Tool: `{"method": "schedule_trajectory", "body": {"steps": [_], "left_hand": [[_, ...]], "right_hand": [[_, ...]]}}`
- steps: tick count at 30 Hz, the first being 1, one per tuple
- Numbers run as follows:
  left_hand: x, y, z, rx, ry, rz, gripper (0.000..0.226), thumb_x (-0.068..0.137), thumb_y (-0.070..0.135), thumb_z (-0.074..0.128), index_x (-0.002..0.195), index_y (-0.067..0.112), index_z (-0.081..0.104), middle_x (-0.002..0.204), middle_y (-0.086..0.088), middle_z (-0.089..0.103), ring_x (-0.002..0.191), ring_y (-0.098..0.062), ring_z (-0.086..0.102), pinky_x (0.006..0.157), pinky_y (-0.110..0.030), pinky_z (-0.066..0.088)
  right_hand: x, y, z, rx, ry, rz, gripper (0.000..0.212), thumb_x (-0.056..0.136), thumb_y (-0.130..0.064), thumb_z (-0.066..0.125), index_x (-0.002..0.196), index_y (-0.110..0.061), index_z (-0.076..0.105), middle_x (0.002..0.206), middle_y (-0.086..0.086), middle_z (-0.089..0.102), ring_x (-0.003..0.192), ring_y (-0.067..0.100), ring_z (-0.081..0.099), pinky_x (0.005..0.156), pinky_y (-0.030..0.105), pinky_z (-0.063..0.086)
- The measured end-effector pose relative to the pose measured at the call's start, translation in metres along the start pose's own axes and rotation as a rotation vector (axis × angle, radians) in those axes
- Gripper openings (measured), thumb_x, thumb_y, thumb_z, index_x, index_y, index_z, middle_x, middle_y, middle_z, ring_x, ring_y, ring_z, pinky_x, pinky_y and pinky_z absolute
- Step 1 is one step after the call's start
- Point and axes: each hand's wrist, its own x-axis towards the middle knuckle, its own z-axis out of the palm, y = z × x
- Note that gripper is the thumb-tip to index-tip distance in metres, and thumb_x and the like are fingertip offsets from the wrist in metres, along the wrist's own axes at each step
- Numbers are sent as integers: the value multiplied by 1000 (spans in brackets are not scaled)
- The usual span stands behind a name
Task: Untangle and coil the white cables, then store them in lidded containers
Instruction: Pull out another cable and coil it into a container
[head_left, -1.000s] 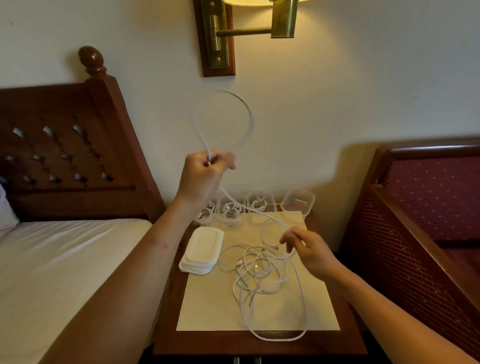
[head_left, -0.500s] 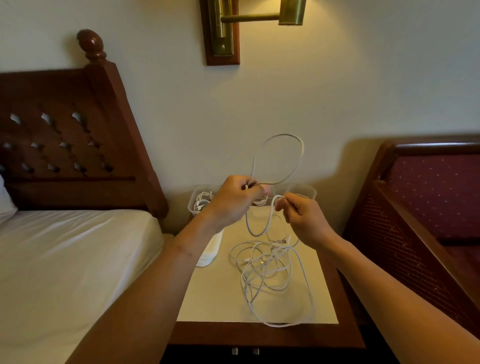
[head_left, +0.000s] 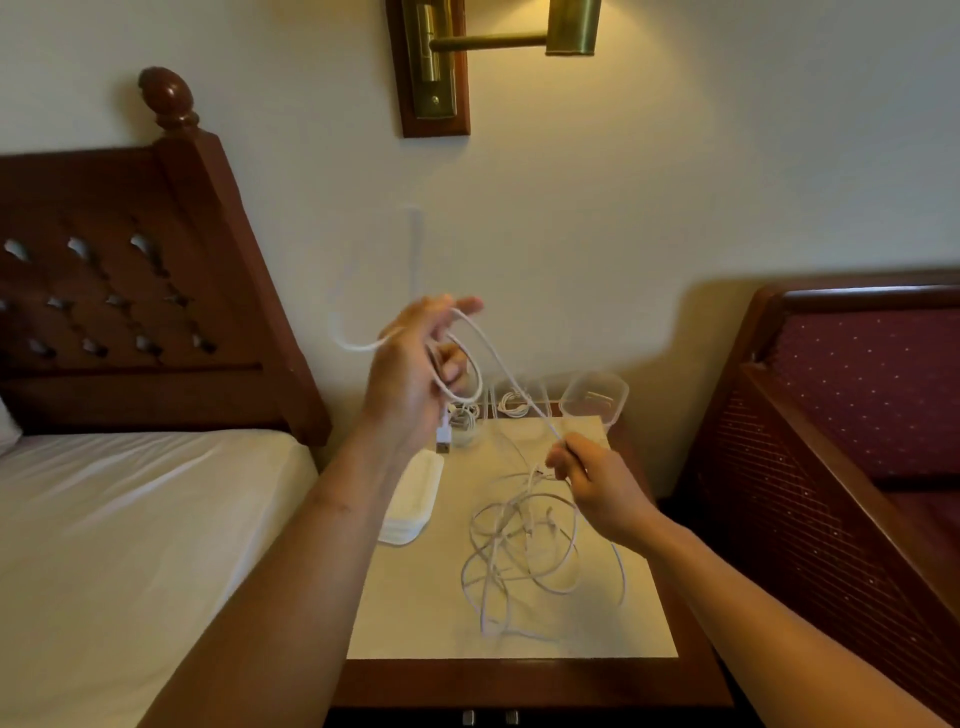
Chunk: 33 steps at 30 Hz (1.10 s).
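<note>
Head view: left hand (head_left: 415, 374), raised at 11 o'clock from the tangle (head_left: 522, 527) on the tabletop (head_left: 519, 680), grips a white cable (head_left: 493, 353) loop; right hand (head_left: 597, 486) at 1 o'clock pinches the same strand.

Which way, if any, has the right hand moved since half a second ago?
Yes. The right hand, pinching the white cable, has dropped toward the person, away from the rightmost container it overlapped half a second ago.

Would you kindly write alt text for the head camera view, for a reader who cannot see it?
The left hand holds loops of a white cable above a nightstand, while the right hand pinches it lower down. A tangle of cables, stacked lids and clear containers sit below.
</note>
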Motion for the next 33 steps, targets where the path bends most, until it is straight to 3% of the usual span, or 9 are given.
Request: {"method": "schedule_trajectory", "body": {"steps": [4,7,9,11,15,19,23,27,33], "left_hand": [[-5,28,-18,-226,37,79,38,103,20,43,66,19,37,71,-8,60,36,-11,27,36,-19,18],[-1,20,-30,150,128,160,30,97,6,57,77,19,38,59,-7,47,37,-15,30,37,-21,20],[3,1,-34,517,177,148,27,91,8,71,97,15,45,61,-5,51,44,-16,42,42,-24,34],[2,-21,-34,798,95,78,41,84,38,80,112,20,55,71,4,61,54,-14,56,53,-30,45],[5,-50,-26,1171,-132,58,61,80,75,67,124,33,71,111,11,76,96,-10,71,85,-38,59],[15,-51,-20,1267,-133,148,38,91,57,67,80,20,69,68,3,66,68,-22,60,63,-39,49],[18,-41,-12,910,2,247,36,93,34,71,66,16,54,58,5,46,58,-16,42,56,-33,35],[20,-18,-16,518,112,209,37,97,24,67,64,23,50,62,-2,36,50,-18,32,44,-27,29],[16,-25,-21,285,365,174,42,92,15,68,60,17,41,57,-4,35,45,-21,27,42,-24,21]], "right_hand": [[-2,17,1,-98,31,22,22,108,-26,50,94,-29,67,94,-22,65,101,8,56,92,38,45],[8,16,-7,76,94,66,23,108,-28,51,91,-30,68,88,-11,69,92,11,62,87,38,50],[15,8,-15,144,127,27,22,107,-26,53,92,-31,69,81,-6,68,81,9,62,77,31,50],[23,-6,-19,145,115,-56,20,106,-19,56,97,-26,73,78,-8,66,75,5,60,72,25,47],[35,-38,-24,98,69,-248,31,96,0,54,100,-20,76,82,-2,70,74,13,61,68,29,50],[38,-48,-29,101,84,-296,39,93,5,54,85,-31,67,78,-5,65,75,12,59,66,29,47],[30,-22,-15,23,34,-102,20,107,-12,48,106,-17,68,87,0,67,84,18,63,77,39,52],[10,8,-2,-16,-2,-6,23,109,-22,45,96,-27,64,92,-8,67,91,13,62,85,42,54],[10,-3,5,163,44,45,17,108,-22,50,103,-21,67,91,-4,70,87,4,64,79,16,49]]}}
